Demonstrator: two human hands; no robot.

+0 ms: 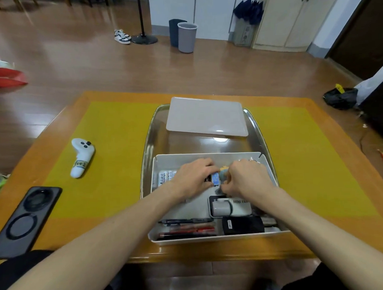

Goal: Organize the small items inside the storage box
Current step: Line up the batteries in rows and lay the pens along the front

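Hands met in the far half of the storage box (208, 158), which sat in a metal tray (146, 150) on the counter (112, 134), its lid (207, 116) lying flat behind it. Left hand (192, 178) lay palm down, fingers curled round a small blue packet (215, 179) with pale dots; the grip looked like a pinch at the packet's left edge. Right hand (246, 178) hovered just beside it, fingers bent down onto something grey that they hid; whether they gripped it or only touched it could not be told.

White batteries (164, 177) lay in a row against the left wall. Nearer the body: a mini fan box (231, 206), a black adapter (241, 224), pens (187, 226) stacked along the front wall.

Judged step: seating small loose pieces in the middle of the box. Done well, it would call for setting the packet upright or flat beside the batteries, edges parallel to the walls, one hand steadying neighbours while the other places. Risk seemed to be knocking the battery row askew.

A white controller (82, 156) and a phone (26, 220) lay apart on the left.
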